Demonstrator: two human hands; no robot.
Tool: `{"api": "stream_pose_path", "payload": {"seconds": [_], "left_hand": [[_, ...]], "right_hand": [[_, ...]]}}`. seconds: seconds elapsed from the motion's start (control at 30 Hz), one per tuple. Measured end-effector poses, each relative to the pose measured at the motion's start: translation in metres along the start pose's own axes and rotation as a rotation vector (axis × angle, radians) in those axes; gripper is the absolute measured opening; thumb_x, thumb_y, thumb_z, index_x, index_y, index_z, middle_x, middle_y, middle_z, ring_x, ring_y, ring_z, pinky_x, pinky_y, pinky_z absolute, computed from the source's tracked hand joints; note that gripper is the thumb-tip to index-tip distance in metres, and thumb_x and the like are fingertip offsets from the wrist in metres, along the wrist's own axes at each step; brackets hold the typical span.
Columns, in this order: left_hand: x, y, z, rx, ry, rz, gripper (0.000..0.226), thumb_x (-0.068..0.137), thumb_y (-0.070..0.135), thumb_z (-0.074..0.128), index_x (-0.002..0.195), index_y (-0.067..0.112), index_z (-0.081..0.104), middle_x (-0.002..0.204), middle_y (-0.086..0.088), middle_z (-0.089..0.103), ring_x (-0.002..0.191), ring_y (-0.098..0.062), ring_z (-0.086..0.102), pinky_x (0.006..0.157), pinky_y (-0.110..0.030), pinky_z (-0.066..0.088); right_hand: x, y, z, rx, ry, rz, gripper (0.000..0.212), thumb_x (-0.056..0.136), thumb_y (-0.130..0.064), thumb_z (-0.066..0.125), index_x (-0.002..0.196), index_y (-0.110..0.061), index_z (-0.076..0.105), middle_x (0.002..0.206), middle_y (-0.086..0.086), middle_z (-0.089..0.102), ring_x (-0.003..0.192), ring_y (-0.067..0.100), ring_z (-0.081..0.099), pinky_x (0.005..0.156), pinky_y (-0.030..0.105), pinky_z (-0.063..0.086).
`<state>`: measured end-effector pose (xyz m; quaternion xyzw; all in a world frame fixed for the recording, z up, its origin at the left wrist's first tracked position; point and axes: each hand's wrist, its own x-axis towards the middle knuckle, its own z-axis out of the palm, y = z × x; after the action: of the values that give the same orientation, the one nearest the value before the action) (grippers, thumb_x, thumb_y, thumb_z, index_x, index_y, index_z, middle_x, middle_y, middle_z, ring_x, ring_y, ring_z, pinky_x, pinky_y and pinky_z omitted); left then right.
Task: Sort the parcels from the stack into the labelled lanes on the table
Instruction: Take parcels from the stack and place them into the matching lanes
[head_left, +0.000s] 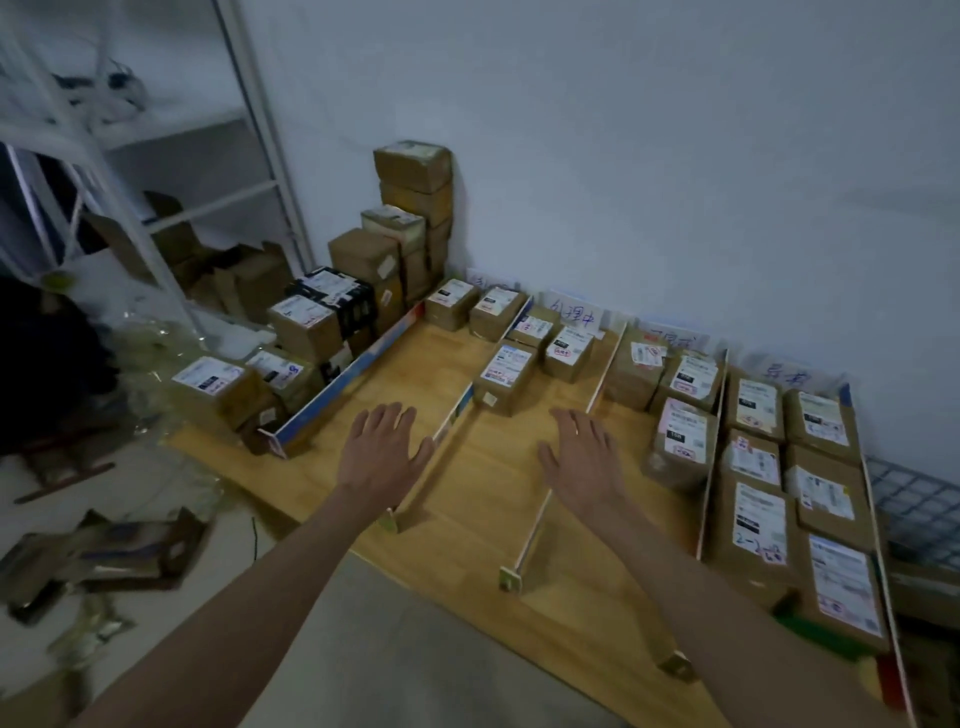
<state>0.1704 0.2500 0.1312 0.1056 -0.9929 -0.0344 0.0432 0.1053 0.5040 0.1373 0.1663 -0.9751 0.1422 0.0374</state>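
Note:
A stack of brown cardboard parcels (363, 291) stands at the table's far left against the wall. The wooden table (467, 499) is split by thin dividers into lanes with handwritten paper labels (571, 310) at the back. Two parcels (451, 303) lie in the first lane, three (506, 376) in the second, several (680, 436) in the third and several (821, 483) in the rightmost. My left hand (378, 451) hovers with fingers spread over the first lane, holding nothing. My right hand (584, 457) hovers flat over the second lane, also holding nothing.
A white metal shelf rack (156, 171) with loose boxes stands at the left. Flattened cardboard and plastic wrap (104, 556) litter the floor at the left. A wire grid panel (914, 514) lies beyond the table's right edge. The white wall runs behind the lanes.

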Motion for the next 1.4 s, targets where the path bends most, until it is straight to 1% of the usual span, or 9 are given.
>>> {"api": "stream_pose_path", "payload": {"seconds": [0.2, 0.37, 0.47, 0.57, 0.77, 0.9, 1.1, 1.23, 1.4], "left_hand": [[0.008, -0.104, -0.007, 0.03, -0.002, -0.035, 0.061, 0.099, 0.056, 0.033, 0.147, 0.019, 0.04, 0.151, -0.004, 0.042, 0.14, -0.023, 0.037, 0.119, -0.041, 0.023], [0.014, -0.188, -0.011, 0.043, -0.027, -0.039, 0.06, 0.1, 0.054, 0.033, 0.146, 0.017, 0.041, 0.149, -0.004, 0.044, 0.139, -0.023, 0.038, 0.12, -0.042, 0.021], [0.022, -0.23, -0.011, 0.021, -0.037, -0.044, 0.06, 0.1, 0.053, 0.033, 0.147, 0.017, 0.039, 0.149, -0.003, 0.043, 0.14, -0.022, 0.037, 0.12, -0.042, 0.021], [0.035, -0.263, -0.012, 0.009, -0.043, -0.05, 0.059, 0.098, 0.055, 0.029, 0.141, 0.018, 0.045, 0.147, -0.004, 0.045, 0.138, -0.023, 0.038, 0.118, -0.043, 0.027], [0.085, -0.307, -0.014, 0.003, -0.027, -0.076, 0.055, 0.1, 0.051, 0.034, 0.141, 0.017, 0.046, 0.146, -0.008, 0.047, 0.136, -0.026, 0.042, 0.117, -0.044, 0.024], [0.137, -0.332, -0.006, -0.022, -0.031, -0.074, 0.057, 0.101, 0.051, 0.035, 0.147, 0.017, 0.04, 0.153, -0.008, 0.041, 0.142, -0.025, 0.035, 0.121, -0.046, 0.022], [0.224, -0.373, 0.018, -0.003, -0.088, -0.054, 0.061, 0.1, 0.054, 0.036, 0.149, 0.018, 0.036, 0.154, -0.006, 0.039, 0.143, -0.024, 0.033, 0.122, -0.048, 0.019], [0.277, -0.391, 0.023, 0.02, -0.115, -0.041, 0.061, 0.1, 0.053, 0.038, 0.15, 0.017, 0.035, 0.154, -0.006, 0.038, 0.144, -0.023, 0.032, 0.122, -0.046, 0.017], [0.333, -0.408, 0.036, -0.039, -0.146, -0.083, 0.062, 0.101, 0.054, 0.033, 0.15, 0.016, 0.034, 0.153, -0.007, 0.038, 0.142, -0.025, 0.034, 0.122, -0.047, 0.019]], "right_hand": [[0.024, -0.093, 0.038, 0.017, -0.028, -0.013, 0.049, 0.101, -0.039, 0.044, 0.145, -0.018, 0.037, 0.146, 0.005, 0.043, 0.134, 0.025, 0.039, 0.111, 0.038, 0.03], [0.038, -0.169, 0.07, 0.069, -0.055, 0.01, 0.051, 0.1, -0.036, 0.045, 0.147, -0.017, 0.036, 0.145, 0.006, 0.044, 0.134, 0.026, 0.04, 0.11, 0.039, 0.032], [0.048, -0.205, 0.086, 0.078, -0.078, 0.019, 0.051, 0.101, -0.037, 0.044, 0.148, -0.02, 0.034, 0.147, 0.004, 0.042, 0.135, 0.025, 0.039, 0.111, 0.038, 0.031], [0.063, -0.232, 0.098, 0.08, -0.103, 0.026, 0.052, 0.101, -0.037, 0.043, 0.149, -0.021, 0.033, 0.148, 0.004, 0.041, 0.135, 0.024, 0.039, 0.111, 0.038, 0.031], [0.113, -0.267, 0.118, 0.081, -0.116, 0.025, 0.052, 0.101, -0.037, 0.043, 0.149, -0.02, 0.033, 0.147, 0.005, 0.043, 0.133, 0.025, 0.04, 0.111, 0.039, 0.033], [0.162, -0.285, 0.139, 0.093, -0.113, 0.021, 0.052, 0.1, -0.036, 0.044, 0.148, -0.019, 0.034, 0.147, 0.006, 0.043, 0.133, 0.025, 0.041, 0.111, 0.039, 0.033], [0.252, -0.315, 0.175, 0.12, -0.104, 0.034, 0.05, 0.1, -0.032, 0.045, 0.146, -0.015, 0.035, 0.146, 0.007, 0.043, 0.132, 0.026, 0.042, 0.11, 0.038, 0.033], [0.303, -0.333, 0.194, 0.163, -0.127, 0.062, 0.05, 0.101, -0.037, 0.043, 0.146, -0.015, 0.036, 0.144, 0.006, 0.046, 0.132, 0.024, 0.043, 0.11, 0.039, 0.035], [0.353, -0.353, 0.21, 0.243, -0.181, 0.111, 0.052, 0.103, -0.043, 0.04, 0.147, -0.015, 0.035, 0.147, 0.007, 0.044, 0.136, 0.025, 0.041, 0.112, 0.042, 0.034]]}}
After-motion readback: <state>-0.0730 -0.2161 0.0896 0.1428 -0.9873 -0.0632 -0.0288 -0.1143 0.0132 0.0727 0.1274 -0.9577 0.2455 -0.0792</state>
